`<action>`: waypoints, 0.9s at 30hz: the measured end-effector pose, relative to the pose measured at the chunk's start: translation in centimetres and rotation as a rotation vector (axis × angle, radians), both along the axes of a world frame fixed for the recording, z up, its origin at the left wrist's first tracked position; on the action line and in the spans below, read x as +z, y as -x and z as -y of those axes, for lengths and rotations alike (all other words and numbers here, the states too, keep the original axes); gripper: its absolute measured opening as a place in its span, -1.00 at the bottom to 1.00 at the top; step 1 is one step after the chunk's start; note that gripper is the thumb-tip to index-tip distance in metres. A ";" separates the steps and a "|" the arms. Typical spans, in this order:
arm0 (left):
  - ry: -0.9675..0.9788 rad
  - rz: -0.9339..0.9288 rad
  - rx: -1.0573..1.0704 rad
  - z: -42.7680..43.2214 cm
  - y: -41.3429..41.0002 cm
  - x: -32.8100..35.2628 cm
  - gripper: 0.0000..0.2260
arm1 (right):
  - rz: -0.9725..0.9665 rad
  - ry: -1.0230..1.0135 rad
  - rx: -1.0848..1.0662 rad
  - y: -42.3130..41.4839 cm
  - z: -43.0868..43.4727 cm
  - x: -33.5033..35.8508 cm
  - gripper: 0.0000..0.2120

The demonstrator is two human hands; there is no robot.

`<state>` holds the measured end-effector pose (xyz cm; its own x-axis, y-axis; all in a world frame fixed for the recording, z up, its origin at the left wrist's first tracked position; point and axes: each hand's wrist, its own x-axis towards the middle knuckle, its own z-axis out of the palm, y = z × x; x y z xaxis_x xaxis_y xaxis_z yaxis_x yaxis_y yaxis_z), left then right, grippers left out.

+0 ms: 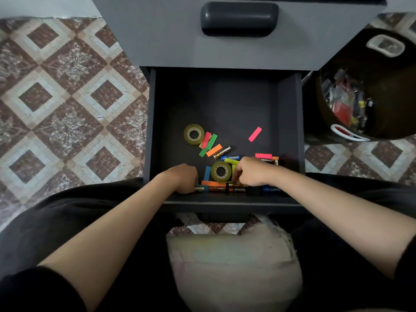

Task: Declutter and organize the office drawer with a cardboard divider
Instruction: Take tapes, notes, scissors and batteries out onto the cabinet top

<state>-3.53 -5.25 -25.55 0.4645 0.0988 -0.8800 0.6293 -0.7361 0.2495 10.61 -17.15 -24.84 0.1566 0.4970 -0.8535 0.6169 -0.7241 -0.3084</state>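
Left hand (183,176) grips batteries (217,188) at drawer (153,120) front; right hand (252,171) curled beside tape roll (227,175), hold unclear. Risk: round batteries roll loose, scattering paper flags (255,134).

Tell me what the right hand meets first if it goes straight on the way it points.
Probably the near tape roll: the right hand points left, knuckles almost at its rim. Depth is unclear; it may pass just above.

The black-and-orange cylindrical battery (217,188) at the front of the dark grey drawer (290,122) reads "Playe…"; the print on the blue cylindrical battery (230,157) is too blurred to read.
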 end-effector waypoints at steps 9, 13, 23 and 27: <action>-0.004 0.062 0.028 0.0 -0.2 0.2 -0.81 | 0.041 0.070 0.080 0.3 0.5 -0.4 -0.84; -0.011 0.080 0.029 0.0 -0.3 0.2 -0.82 | 0.035 0.056 0.079 0.5 1.0 -1.3 -0.78; -0.015 0.097 0.026 0.0 -0.4 0.0 -0.81 | 0.028 0.082 0.119 0.7 0.8 -1.7 -0.86; -0.014 0.095 0.025 0.0 -0.4 -0.2 -0.81 | -0.008 0.018 0.049 0.9 0.5 -1.8 -0.81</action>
